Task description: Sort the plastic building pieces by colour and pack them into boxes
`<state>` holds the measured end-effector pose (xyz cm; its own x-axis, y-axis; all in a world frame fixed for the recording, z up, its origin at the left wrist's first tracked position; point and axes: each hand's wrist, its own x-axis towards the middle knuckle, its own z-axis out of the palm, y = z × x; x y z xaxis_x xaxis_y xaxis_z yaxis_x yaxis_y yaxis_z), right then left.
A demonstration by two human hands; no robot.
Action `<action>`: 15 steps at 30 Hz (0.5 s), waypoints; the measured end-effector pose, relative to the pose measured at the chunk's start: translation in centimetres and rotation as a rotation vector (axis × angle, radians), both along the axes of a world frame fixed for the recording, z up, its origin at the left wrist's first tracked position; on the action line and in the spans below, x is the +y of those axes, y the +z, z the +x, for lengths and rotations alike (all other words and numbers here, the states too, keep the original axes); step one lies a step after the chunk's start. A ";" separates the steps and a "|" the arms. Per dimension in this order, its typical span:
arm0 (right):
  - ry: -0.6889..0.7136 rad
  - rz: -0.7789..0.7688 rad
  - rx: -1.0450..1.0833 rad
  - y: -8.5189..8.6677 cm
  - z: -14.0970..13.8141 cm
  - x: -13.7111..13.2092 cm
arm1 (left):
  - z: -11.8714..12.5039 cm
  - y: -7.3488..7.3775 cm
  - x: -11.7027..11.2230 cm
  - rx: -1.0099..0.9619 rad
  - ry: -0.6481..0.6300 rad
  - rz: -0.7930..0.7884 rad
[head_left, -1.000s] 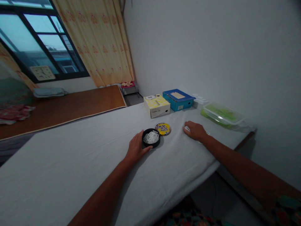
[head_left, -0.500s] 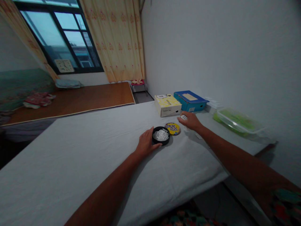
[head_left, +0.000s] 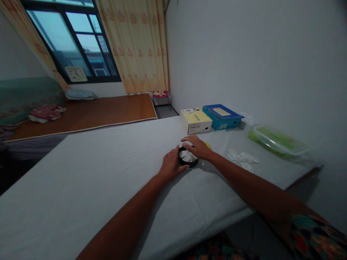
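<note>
My left hand (head_left: pixel 170 162) grips the left side of a small round black tin (head_left: pixel 193 164), thumb at the near edge and fingers round the far side. Small white flat pieces (head_left: pixel 187 156) fill the tin. Over its far right rim is my right hand (head_left: pixel 198 147), fingers stretched out and thumb apart, with nothing visible in it. Just a sliver of the round yellow lid (head_left: pixel 208 145) shows behind that hand. To the right, beyond my right forearm, more loose white pieces (head_left: pixel 244 157) lie scattered on the cloth.
A white cloth covers the table (head_left: pixel 121 169). At the back stand a yellow and white box (head_left: pixel 195 121) and a blue box (head_left: pixel 222 116). A clear plastic container with green contents (head_left: pixel 279 141) sits by the wall. A low brown bed (head_left: pixel 108 108) is beyond.
My right hand has moved left from beside the lid to above the tin. The white thing it held no longer shows in it. My left hand stays on the tin.
</note>
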<state>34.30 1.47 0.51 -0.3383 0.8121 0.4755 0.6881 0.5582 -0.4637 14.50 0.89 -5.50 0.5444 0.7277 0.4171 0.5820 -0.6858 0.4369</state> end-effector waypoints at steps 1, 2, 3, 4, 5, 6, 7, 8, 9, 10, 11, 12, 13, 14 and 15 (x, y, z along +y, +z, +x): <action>-0.025 0.017 0.012 0.2 1.1 -0.2 | 0.0 -0.1 0.0 0.000 0.011 -0.003; -0.064 0.019 0.017 0.5 2.5 -0.4 | 0.0 -0.2 0.1 0.002 0.019 -0.007; -0.116 0.003 0.014 0.6 4.4 -0.6 | 0.0 -0.2 0.1 0.005 0.025 -0.010; -0.180 -0.023 0.003 0.7 6.6 -1.0 | 0.0 -0.3 0.1 0.010 0.029 -0.012; -0.248 -0.057 -0.020 0.6 9.1 -1.4 | 0.0 -0.3 0.2 0.015 0.032 -0.013; -0.315 -0.100 -0.050 0.4 11.8 -1.9 | 0.0 -0.4 0.2 0.019 0.036 -0.012; -0.374 -0.141 -0.090 -0.1 14.6 -2.7 | 0.0 -0.4 0.2 0.022 0.038 -0.010; -0.405 -0.187 -0.144 -0.8 17.2 -3.6 | 0.0 -0.4 0.3 0.023 0.040 -0.007; -0.415 -0.240 -0.203 -1.6 19.6 -4.6 | 0.0 -0.4 0.3 0.023 0.039 -0.003; -0.407 -0.293 -0.261 -2.5 21.6 -5.8 | 0.0 -0.4 0.4 0.023 0.036 0.001; -0.390 -0.337 -0.311 -3.5 23.0 -6.9 | -0.1 -0.4 0.4 0.023 0.033 0.004; -0.381 -0.364 -0.346 -4.4 24.0 -7.8 | -0.1 -0.4 0.5 0.022 0.030 0.006; -0.385 -0.373 -0.366 -5.2 24.5 -8.7 | -0.1 -0.5 0.5 0.022 0.028 0.008; -0.402 -0.367 -0.373 -5.9 24.5 -9.2 | -0.1 -0.5 0.6 0.023 0.027 0.009; -0.422 -0.346 -0.370 -6.4 24.2 -9.5 | -0.1 -0.5 0.6 0.025 0.027 0.009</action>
